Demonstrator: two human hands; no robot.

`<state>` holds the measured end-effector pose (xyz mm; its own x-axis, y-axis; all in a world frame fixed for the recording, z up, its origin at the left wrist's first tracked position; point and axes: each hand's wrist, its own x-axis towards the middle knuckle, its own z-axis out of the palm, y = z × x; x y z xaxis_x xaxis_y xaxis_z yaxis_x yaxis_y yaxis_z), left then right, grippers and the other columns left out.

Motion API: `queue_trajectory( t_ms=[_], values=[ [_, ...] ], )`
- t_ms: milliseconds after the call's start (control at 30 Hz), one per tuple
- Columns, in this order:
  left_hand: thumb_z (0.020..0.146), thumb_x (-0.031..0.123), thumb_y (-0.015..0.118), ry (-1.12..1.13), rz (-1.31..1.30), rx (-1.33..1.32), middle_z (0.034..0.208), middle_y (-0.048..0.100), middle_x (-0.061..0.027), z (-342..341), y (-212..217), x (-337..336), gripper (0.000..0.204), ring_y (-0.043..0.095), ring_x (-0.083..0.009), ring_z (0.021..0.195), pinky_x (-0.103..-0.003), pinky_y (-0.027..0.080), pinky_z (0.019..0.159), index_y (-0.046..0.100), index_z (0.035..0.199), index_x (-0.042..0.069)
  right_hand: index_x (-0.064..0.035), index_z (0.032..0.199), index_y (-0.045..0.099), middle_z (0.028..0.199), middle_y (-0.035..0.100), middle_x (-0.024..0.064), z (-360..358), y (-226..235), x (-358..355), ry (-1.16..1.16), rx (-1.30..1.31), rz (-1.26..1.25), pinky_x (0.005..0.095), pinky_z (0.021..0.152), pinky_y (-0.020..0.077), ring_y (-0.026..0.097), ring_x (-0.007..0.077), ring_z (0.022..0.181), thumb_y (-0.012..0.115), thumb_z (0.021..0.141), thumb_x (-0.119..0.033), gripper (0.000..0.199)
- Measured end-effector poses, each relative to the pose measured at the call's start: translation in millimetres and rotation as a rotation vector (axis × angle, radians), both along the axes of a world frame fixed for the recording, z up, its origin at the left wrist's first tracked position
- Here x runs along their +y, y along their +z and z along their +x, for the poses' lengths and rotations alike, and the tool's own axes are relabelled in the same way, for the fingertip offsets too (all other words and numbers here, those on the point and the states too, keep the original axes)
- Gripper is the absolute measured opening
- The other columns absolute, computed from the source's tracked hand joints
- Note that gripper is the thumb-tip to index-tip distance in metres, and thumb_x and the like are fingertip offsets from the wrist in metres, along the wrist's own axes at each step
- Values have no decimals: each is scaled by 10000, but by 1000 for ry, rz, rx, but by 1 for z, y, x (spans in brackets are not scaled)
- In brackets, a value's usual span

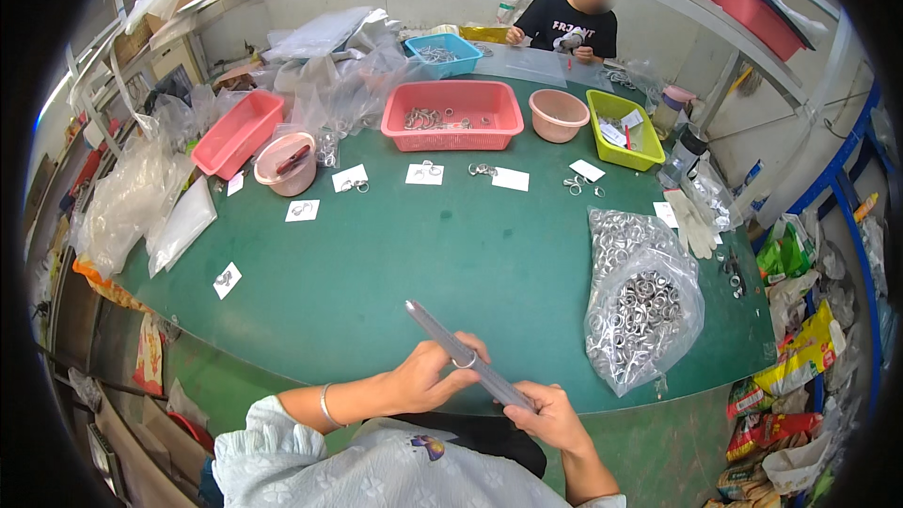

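Observation:
My right hand [553, 417] is wrapped round the thick lower end of a grey, tapered ring mandrel [435, 326]. The mandrel slants up to the left, over the table's near edge. Partway along it sits a silver ring [469, 359], around the shaft. My left hand [431, 374] pinches this ring between thumb and fingers. To the right, an open clear plastic bag [600, 320] full of silver rings [649, 306] lies on the green table [376, 254]. Small white cards [425, 174] with rings on or beside them are spread across the table.
Along the far side stand a pink basket [451, 139] with rings, a pink bowl [559, 118], a yellow-green basket [628, 155] and a blue basket [444, 66]. A glove [694, 226] lies at right. Plastic bags [132, 193] pile up at left. Another person [569, 23] sits opposite.

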<state>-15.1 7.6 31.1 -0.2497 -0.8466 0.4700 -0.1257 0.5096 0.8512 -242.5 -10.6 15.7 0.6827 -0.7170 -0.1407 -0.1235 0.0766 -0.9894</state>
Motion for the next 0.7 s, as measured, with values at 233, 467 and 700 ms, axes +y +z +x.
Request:
queue_trajectory(
  t_ms=[233,467,700],
  values=[
    [910,195,538,-80,320,479,951,551,-48,-10,-4,2,213,485,-120,754,-265,415,656,540,991,-3,-10,967,609,575,502,37,12,8,13,-179,12,-278,239,463,363,449,86,483,670,815,-171,230],
    [863,206,609,-145,427,427,925,538,-44,4,12,5,238,475,-99,716,-235,399,620,578,970,-4,-20,955,605,593,544,81,11,13,14,-163,111,-430,286,471,416,513,188,459,683,801,-180,236],
    [803,161,671,-78,277,276,801,604,-87,4,17,12,235,549,-127,715,-265,434,609,620,930,-29,-17,928,604,616,564,105,0,17,8,-30,132,-421,297,472,433,549,210,474,693,787,-195,244]
  ],
)
